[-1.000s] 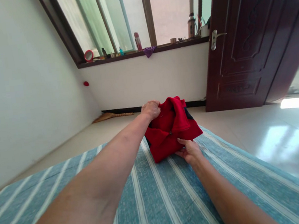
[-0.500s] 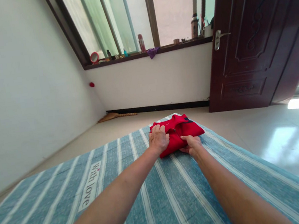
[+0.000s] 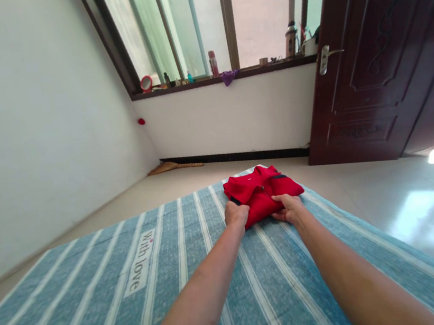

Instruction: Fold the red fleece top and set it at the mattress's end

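A folded red jacket with a collar, a front zip and dark trim lies at the far corner of the bed. My left hand grips its near left edge, fingers curled round the cloth. At the near right edge, my right hand pinches the jacket with the thumb on top and the fingers underneath. Parts of the fingers of both hands are hidden by the fabric.
The bed has a blue, white-striped cover. Past it, a broom lies on the floor by the wall. Bottles and a thermos line the windowsill. A dark red door stands at the right.
My left hand has moved from the top of the jacket down to its near left edge and closed there. The left part of the collar lies flatter. My right hand keeps its hold.
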A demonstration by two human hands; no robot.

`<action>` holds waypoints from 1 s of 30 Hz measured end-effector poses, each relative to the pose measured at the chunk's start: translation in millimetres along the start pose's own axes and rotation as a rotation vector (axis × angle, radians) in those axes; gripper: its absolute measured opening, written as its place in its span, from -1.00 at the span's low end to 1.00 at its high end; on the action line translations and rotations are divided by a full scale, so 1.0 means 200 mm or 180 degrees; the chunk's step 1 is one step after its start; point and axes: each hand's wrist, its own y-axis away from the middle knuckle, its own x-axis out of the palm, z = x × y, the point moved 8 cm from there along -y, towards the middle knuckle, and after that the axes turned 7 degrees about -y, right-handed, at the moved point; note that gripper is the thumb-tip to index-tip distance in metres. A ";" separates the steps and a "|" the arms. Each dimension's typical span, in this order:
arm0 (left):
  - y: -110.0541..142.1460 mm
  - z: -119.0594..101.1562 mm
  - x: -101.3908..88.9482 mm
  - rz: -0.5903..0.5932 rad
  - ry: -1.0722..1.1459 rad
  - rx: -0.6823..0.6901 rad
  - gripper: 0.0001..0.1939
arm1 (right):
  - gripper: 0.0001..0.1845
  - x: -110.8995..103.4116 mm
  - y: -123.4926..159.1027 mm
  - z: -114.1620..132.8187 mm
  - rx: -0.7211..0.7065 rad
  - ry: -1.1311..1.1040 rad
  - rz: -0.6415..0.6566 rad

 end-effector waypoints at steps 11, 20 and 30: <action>0.02 0.02 -0.02 0.0058 0.0115 0.0205 -0.70 | -0.59 -0.10 0.20 0.15 -0.1364 0.2144 -0.0491; 0.17 0.07 -0.06 0.0257 0.0221 0.0040 -0.65 | -0.28 0.10 0.20 0.16 -0.2451 0.3779 -0.0271; 0.82 0.35 -0.35 0.1229 0.0245 0.0555 -0.73 | -0.31 0.07 0.26 0.09 -0.2449 0.4449 -0.0271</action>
